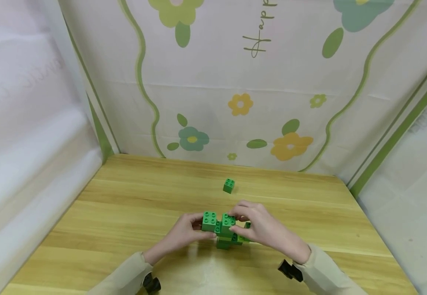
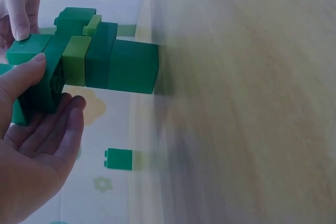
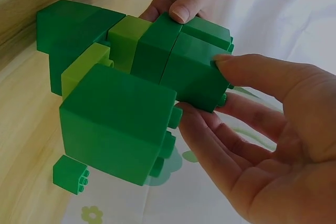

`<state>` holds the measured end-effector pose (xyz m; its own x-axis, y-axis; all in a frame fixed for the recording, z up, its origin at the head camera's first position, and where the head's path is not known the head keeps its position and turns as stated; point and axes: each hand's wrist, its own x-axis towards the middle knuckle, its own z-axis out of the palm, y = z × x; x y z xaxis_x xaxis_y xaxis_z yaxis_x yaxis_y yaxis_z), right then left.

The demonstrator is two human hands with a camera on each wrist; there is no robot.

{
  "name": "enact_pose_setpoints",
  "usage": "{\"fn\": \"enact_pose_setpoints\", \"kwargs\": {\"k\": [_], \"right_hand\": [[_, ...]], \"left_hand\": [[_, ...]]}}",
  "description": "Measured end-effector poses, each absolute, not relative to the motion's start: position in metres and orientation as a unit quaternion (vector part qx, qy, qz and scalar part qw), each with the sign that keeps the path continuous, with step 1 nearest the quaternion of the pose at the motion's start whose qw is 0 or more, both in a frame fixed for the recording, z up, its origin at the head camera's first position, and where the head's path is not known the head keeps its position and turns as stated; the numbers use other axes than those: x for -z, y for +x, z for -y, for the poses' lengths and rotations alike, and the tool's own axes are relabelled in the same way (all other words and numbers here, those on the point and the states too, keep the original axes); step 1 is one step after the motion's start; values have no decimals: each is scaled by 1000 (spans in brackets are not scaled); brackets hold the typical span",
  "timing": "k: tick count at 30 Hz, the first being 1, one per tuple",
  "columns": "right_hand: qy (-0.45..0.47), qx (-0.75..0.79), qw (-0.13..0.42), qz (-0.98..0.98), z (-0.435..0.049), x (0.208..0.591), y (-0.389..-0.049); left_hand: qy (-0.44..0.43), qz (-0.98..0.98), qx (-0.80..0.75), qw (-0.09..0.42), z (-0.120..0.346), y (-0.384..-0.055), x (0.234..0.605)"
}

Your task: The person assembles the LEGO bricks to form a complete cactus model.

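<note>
A stacked model of green toy building bricks (image 1: 223, 243) stands on the wooden table between both hands. Dark green and lime bricks (image 2: 77, 60) form its layers. My left hand (image 1: 188, 230) grips its upper left end, thumb on the near face of a long crosswise brick (image 2: 48, 81) and fingers on the far side. Two studded bricks sit side by side on top. My right hand (image 1: 256, 223) pinches the right one (image 3: 195, 69) between thumb and fingers. Another green brick (image 3: 118, 124) sticks up on the model's right side, partly hidden by the right hand in the head view.
A loose small green brick (image 1: 229, 186) lies on the table (image 1: 143, 192) beyond the model. White fabric walls (image 1: 206, 82) with printed flowers rise at the back and both sides of the table. Black straps (image 1: 290, 270) show at the wrists.
</note>
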<state>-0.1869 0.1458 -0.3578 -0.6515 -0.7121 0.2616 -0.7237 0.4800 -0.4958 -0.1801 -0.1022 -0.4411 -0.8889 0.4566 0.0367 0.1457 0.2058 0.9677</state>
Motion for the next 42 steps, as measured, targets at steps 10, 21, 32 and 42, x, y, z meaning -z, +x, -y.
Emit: {"fn": "enact_pose_setpoints", "kwargs": {"k": [10,21,32,42], "right_hand": [[425,-296,22,855,-147,360,-187],[418,-314,10,853,-154,359,-193],[371,-332,56,865,-157,356,-223],[338,-325,69,881,-154,374,-257]], "left_hand": [[194,-765,-599,133,102,-181,440],[199,-754,-609,144,104,-180,442],[203,-745,-617,152,103,-180,440],[203,-746,-615,154,103,-180,439]]}}
